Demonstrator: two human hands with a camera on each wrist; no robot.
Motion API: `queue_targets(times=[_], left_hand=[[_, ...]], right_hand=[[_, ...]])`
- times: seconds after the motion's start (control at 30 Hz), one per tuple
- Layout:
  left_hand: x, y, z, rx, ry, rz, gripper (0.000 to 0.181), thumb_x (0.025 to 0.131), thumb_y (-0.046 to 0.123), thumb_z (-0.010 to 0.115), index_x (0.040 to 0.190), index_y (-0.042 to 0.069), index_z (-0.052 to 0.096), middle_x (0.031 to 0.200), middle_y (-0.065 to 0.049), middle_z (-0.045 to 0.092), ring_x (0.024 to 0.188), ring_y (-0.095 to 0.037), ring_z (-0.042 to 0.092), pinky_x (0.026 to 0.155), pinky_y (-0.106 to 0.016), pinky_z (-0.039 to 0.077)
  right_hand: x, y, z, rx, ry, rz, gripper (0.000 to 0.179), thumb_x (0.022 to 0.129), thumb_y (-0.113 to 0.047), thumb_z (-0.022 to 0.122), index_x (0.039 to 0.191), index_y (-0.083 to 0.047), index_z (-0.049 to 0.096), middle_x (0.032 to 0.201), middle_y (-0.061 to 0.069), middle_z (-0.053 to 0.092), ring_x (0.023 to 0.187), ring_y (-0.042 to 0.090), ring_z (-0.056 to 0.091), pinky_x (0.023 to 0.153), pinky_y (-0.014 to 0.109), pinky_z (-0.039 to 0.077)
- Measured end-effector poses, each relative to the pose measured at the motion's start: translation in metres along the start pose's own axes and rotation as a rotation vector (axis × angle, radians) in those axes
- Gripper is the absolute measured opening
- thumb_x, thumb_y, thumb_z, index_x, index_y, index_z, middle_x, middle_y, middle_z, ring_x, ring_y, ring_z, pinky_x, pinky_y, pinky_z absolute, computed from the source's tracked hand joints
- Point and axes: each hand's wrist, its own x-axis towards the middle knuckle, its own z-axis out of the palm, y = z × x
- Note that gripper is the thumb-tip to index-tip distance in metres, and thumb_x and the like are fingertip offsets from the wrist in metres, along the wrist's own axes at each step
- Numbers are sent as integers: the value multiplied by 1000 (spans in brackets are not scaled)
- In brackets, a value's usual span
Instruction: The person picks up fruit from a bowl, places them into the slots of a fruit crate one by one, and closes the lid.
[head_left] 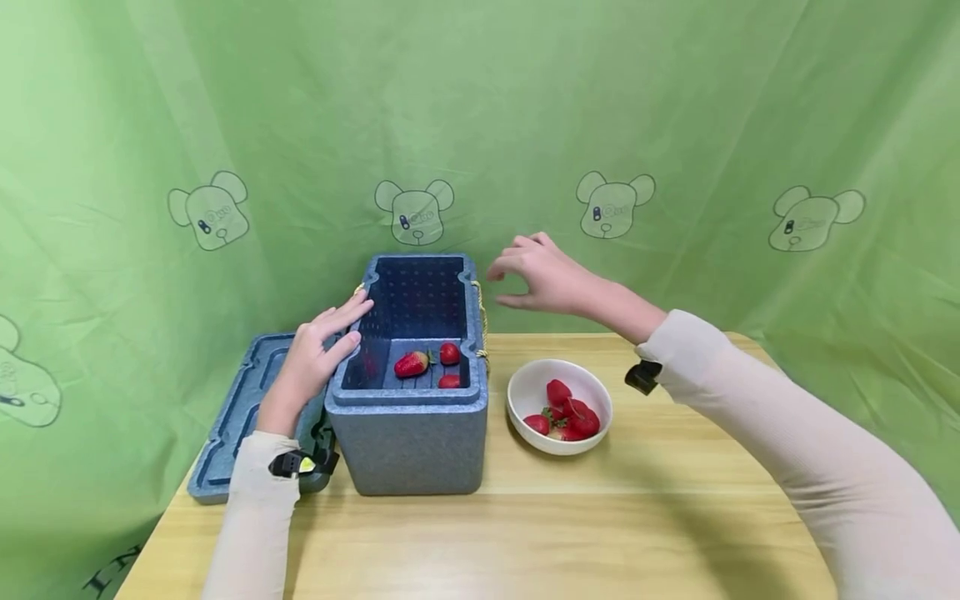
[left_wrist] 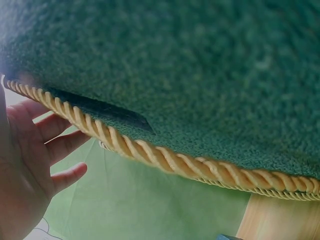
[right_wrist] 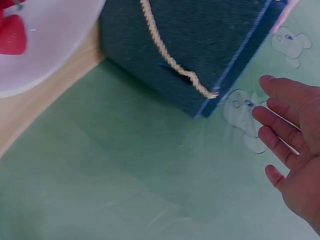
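A blue-grey foam cooler box [head_left: 408,450] stands uncovered on the table, with several strawberries [head_left: 412,364] on its floor. My left hand [head_left: 315,354] rests on the box's left rim, fingers spread; in the left wrist view its fingers [left_wrist: 67,177] appear beside the twisted rope handle [left_wrist: 165,159]. Past the box's right rim, my right hand [head_left: 551,275] hovers in the air with bent, parted fingers and thumb, holding nothing. The right wrist view also shows that hand [right_wrist: 295,135] apart from the box. Right of the box sits a white bowl [head_left: 525,379] of strawberries [head_left: 577,417].
The box's lid [head_left: 225,450] lies at the left of the table, partly under my left forearm. A green curtain [head_left: 510,100] with bear-head drawings hangs behind the wooden table [head_left: 525,542]. A rope handle [head_left: 482,325] hangs on the box's right side.
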Motion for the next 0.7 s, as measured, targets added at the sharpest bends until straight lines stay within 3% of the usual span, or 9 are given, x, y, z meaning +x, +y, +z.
queue_targets(times=[0.23,0.47,0.7], left_hand=[[-1,-1,0,4,6,7,48,101,19,54,149,12,54,160,-10,43,147,-36,43,122,-65,24],[-2,0,1,1,2,-6,49,101,19,54,149,13,54,160,-9,43,148,-36,42,122,-65,23],[0,1,0,-1,8,-7,48,101,20,54,149,14,55,160,-8,43,147,-36,42,122,-65,23]], right_hand=[[-27,20,22,25,-43,75,32,83,-20,83,111,-6,75,111,8,76,106,27,60,99,50,40],[-59,30,48,61,-64,99,27,80,-16,85,104,-7,76,106,7,77,101,27,62,94,50,42],[-79,25,67,140,-175,106,27,81,-18,85,105,-8,76,103,4,77,99,22,60,93,47,40]])
